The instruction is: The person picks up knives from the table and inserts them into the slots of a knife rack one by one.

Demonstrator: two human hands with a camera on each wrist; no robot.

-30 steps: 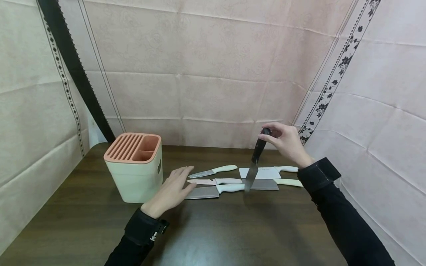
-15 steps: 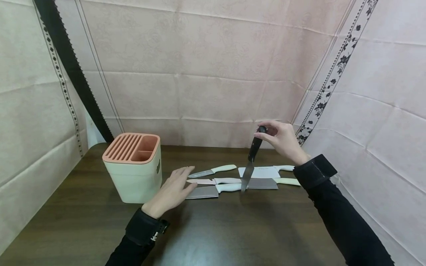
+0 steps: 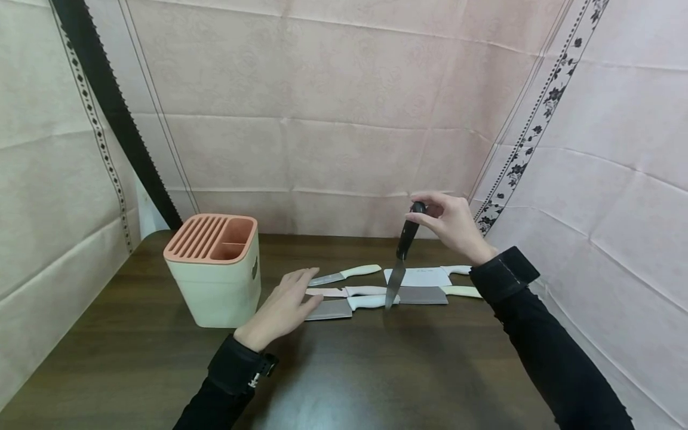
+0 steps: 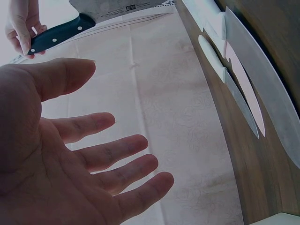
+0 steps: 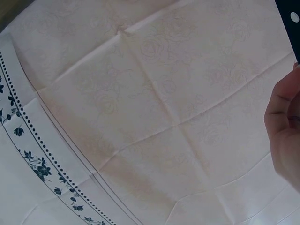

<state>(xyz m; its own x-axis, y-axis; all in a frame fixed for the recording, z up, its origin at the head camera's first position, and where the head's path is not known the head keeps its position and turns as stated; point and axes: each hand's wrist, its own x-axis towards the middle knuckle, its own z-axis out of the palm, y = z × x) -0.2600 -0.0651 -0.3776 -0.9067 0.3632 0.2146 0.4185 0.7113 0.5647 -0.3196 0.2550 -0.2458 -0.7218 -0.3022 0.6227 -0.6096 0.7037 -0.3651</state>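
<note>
My right hand [image 3: 446,221] pinches a black-handled kitchen knife [image 3: 407,239] by the end of its handle, blade pointing down over the other knives. The left wrist view shows its broad blade [image 4: 119,10] with a printed mark. My left hand [image 3: 282,307] holds nothing; its fingers are spread, between the knife holder and the knives. Nearest to it lie a grey broad-bladed knife [image 3: 330,309], a pink-bladed knife [image 3: 326,292] and a small knife with a pale handle [image 3: 362,270]. In the right wrist view only part of the right hand [image 5: 286,126] shows.
A pale green knife holder [image 3: 228,292] with an orange slotted top [image 3: 185,254] stands on the left of the brown table [image 3: 344,382]. A white-bladed cleaver [image 3: 427,277] and a grey cleaver [image 3: 427,295] lie on the right. Cloth [image 3: 344,155] hangs around the table.
My right hand has shifted a little to the left with the black-handled knife, whose blade now hangs nearer the middle of the row. The left hand has moved slightly right.
</note>
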